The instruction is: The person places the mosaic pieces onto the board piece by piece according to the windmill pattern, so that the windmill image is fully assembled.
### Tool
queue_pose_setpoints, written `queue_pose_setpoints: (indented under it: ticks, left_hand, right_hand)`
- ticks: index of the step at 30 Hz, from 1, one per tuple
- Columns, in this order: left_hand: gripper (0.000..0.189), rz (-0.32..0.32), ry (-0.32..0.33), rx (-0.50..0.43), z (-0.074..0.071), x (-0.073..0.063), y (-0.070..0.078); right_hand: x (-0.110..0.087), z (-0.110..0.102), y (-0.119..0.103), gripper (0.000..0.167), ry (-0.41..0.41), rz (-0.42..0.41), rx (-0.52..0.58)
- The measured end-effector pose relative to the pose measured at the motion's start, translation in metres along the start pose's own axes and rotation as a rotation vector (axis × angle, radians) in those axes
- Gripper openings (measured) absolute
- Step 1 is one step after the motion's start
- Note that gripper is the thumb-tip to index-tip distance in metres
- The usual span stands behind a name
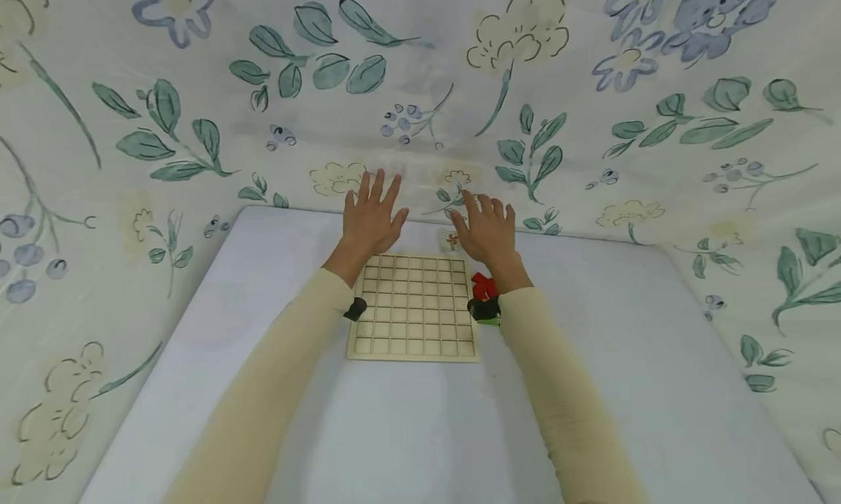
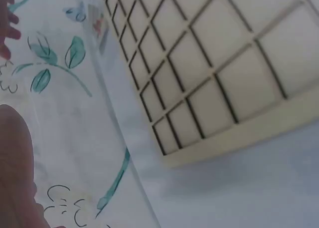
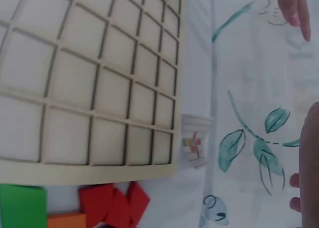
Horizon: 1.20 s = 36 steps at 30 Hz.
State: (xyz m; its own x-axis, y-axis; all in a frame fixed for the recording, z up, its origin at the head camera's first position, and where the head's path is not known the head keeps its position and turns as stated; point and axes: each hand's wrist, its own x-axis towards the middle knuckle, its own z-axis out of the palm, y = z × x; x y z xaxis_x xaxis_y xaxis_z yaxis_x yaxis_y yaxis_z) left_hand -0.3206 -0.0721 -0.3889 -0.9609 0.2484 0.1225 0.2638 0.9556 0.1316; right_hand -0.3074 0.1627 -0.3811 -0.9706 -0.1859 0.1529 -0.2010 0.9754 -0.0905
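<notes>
Both hands are raised over the far edge of the board. My left hand point(image 1: 371, 215) has its fingers spread and holds nothing. To its right, my right hand point(image 1: 488, 230) also stretches its fingers forward, with nothing in them. A pale wooden grid board point(image 1: 476, 350) with square cells lies flat below and between the wrists; no pieces show in its visible cells. A small card point(image 1: 451, 241) with a red pattern on a grid is just beyond it, beside the right hand. Red pieces point(image 3: 114, 205), a green block point(image 3: 22, 206) and an orange piece point(image 3: 67, 220) lie along the board's right side, partly hidden by the right wrist in the head view.
A white tabletop point(image 1: 407, 431) carries the board. Cloth point(image 1: 420, 73) printed with flowers and leaves hangs behind the table and along its sides. Black wrist gear point(image 1: 355, 309) shows at the left cuff, and similar black gear point(image 1: 485, 309) at the right cuff.
</notes>
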Motion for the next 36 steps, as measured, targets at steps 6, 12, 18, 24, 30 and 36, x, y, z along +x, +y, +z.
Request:
queue_pose_setpoints:
  ticks: [6, 12, 18, 24, 30, 36]
  left_hand:
    - [0.066, 0.105, 0.006, 0.053, 0.005, -0.025, -0.013]
    - [0.066, 0.198, -0.030, 0.045, 0.015, -0.055, -0.022]
    - [0.066, 0.241, -0.079, 0.025, 0.030, -0.085, -0.028]
    - [0.068, 0.240, -0.134, -0.039, 0.041, -0.111, -0.034]
    - [0.066, 0.242, -0.180, -0.063, 0.051, -0.127, -0.043]
    - [0.067, 0.265, -0.200, -0.072, 0.056, -0.135, -0.050]
  right_hand:
    - [-0.017, 0.019, 0.016, 0.057, -0.027, -0.047, -0.011]
    - [-0.037, 0.030, 0.031, 0.050, -0.112, -0.056, -0.020]
    - [-0.051, 0.038, 0.041, 0.033, -0.137, -0.114, -0.025]
    - [-0.057, 0.046, 0.043, 0.024, -0.127, -0.131, -0.013]
    - [-0.057, 0.051, 0.044, 0.026, -0.128, -0.039, 0.067]
    - [-0.055, 0.052, 0.043, 0.021, -0.091, 0.015, 0.232]
